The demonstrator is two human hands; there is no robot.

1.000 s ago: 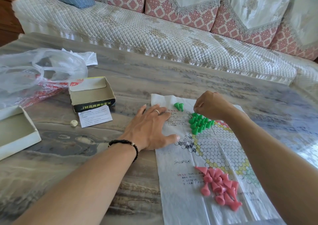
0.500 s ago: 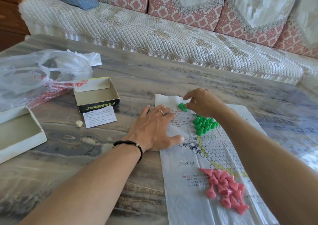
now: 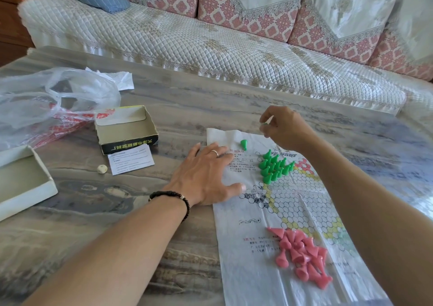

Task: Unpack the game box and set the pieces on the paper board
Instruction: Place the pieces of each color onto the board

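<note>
The paper board [image 3: 262,247] lies on the marble table. My left hand [image 3: 206,174] rests flat on its left edge with fingers spread. My right hand [image 3: 283,125] hovers above the board's far end, pinching one green piece [image 3: 264,124] between its fingertips. One loose green piece [image 3: 243,144] lies on its side near the board's far left corner. Several green pieces [image 3: 274,165] stand upright in a triangle on the board. A heap of pink pieces [image 3: 302,256] lies on the near part of the board.
The open game box [image 3: 127,130] sits left of the board, with a paper slip [image 3: 131,159] and a white die [image 3: 102,169] beside it. The box lid [image 3: 25,181] lies at the far left. A clear plastic bag [image 3: 46,99] sits behind; a sofa [image 3: 210,43] borders the table.
My right hand moved from the green cluster to the two loose pieces, took one and lifted it. One loose green piece is left lying. My left hand stayed put.
</note>
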